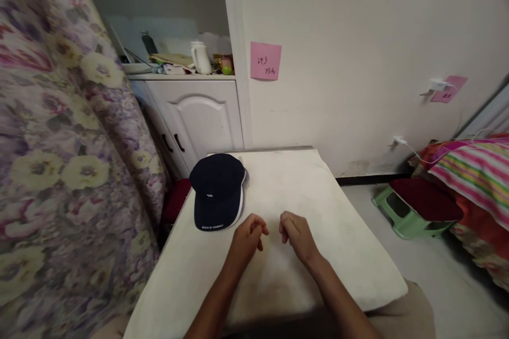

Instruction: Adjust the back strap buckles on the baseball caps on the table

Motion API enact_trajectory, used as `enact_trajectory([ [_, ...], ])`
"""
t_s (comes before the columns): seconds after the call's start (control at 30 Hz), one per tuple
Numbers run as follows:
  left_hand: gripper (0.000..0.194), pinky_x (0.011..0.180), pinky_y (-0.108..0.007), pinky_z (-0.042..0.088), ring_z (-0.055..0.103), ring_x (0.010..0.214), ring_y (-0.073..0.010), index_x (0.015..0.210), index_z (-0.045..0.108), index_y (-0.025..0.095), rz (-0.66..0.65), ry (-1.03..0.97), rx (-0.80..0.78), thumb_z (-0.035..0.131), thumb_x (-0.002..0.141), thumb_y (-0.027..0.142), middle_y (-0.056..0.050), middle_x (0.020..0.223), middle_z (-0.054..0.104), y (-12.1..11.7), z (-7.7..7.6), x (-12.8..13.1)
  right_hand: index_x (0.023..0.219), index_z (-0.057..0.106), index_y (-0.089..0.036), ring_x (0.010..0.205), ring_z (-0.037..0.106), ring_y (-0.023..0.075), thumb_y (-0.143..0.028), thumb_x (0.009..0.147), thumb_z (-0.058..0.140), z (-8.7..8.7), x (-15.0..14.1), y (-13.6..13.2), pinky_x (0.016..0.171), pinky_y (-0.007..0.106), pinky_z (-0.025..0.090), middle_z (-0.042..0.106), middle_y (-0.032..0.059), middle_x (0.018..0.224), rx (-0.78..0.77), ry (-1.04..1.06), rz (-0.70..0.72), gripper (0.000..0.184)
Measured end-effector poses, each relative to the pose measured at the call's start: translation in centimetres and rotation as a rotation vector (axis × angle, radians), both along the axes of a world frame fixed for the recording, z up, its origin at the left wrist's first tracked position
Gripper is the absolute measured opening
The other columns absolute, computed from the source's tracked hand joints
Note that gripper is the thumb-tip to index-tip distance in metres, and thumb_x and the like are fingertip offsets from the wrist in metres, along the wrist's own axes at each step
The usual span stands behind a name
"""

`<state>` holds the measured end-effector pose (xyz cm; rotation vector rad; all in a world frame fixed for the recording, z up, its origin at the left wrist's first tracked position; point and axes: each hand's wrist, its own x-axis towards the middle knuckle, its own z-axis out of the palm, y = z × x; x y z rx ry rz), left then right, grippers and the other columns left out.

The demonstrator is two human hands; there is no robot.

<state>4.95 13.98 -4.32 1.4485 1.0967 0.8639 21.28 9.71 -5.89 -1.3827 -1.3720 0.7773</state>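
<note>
A navy cap was set at the far-left corner of the pale surface, its left side reaching the left edge and its brim turned towards the near edge. Its rounded crown was formed of matte, soft-looking fabric; the broad curved brim was edged in white along the right, with pale lettering run across its front and a small light emblem placed above.

The left hand was held over the middle of the surface, to the right of the brim and apart from it, half open, with fingers loosely bent and nothing seen in its grasp. The right hand was held just beside it, nearer the right edge, its fingers folded into a loose fist; whether anything was enclosed there could not be told. The near-right corner was softly rounded, and faint brownish staining was spread towards the near edge.

Beyond the left edge, a floral curtain was hung in deep folds. Behind the far edge, a white cabinet was fronted by an arched raised panel. Past the right edge, a green stool was topped with dark red padding.
</note>
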Motion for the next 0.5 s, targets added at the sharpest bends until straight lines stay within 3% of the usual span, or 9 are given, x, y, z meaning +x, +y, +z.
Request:
enact_trajectory([
  [0.13, 0.006, 0.039, -0.022, 0.032, 0.052, 0.039, -0.0120, 0.070, 0.059, 0.018, 0.067, -0.074, -0.128, 0.058, 0.069, 0.025, 0.000, 0.064, 0.068, -1.3, -4.0, -1.7, 0.080, 0.060, -0.020, 0.057, 0.057, 0.0157, -0.031, 0.097, 0.038, -5.1, -1.5, -0.9, 0.060, 0.027, 0.040, 0.064, -0.0009, 0.062, -0.040, -0.075, 0.038, 0.029],
  [0.27, 0.017, 0.039, -0.021, 0.035, 0.056, 0.041, -0.0125, 0.079, 0.064, 0.015, 0.238, -0.196, -0.216, 0.067, 0.066, 0.027, -0.002, 0.065, 0.069, -1.5, -6.5, -4.6, 0.075, 0.057, -0.020, 0.064, 0.057, 0.0181, -0.030, 0.091, 0.046, -9.3, -2.6, -1.8, 0.063, 0.028, 0.037, 0.062, 0.0012, 0.067, -0.051, -0.180, 0.028, 0.022],
  [0.37, 0.027, 0.047, -0.020, 0.044, 0.063, 0.052, -0.0118, 0.089, 0.064, 0.015, 0.426, -0.335, -0.240, 0.072, 0.066, 0.026, -0.002, 0.074, 0.072, -1.0, -7.2, -6.7, 0.077, 0.058, -0.020, 0.067, 0.057, 0.0187, -0.028, 0.090, 0.046, -10.8, -2.7, -2.1, 0.065, 0.029, 0.035, 0.061, 0.0011, 0.070, -0.042, -0.238, 0.028, 0.019],
  [0.5, 0.025, 0.056, -0.022, 0.052, 0.068, 0.061, -0.0127, 0.091, 0.064, 0.014, 0.580, -0.514, -0.272, 0.071, 0.068, 0.018, -0.003, 0.081, 0.074, 0.0, -7.1, -8.5, 0.078, 0.059, -0.020, 0.067, 0.058, 0.0184, -0.027, 0.090, 0.045, -11.2, -2.6, -2.1, 0.064, 0.028, 0.036, 0.061, 0.0007, 0.070, -0.038, -0.270, 0.032, 0.019],
])
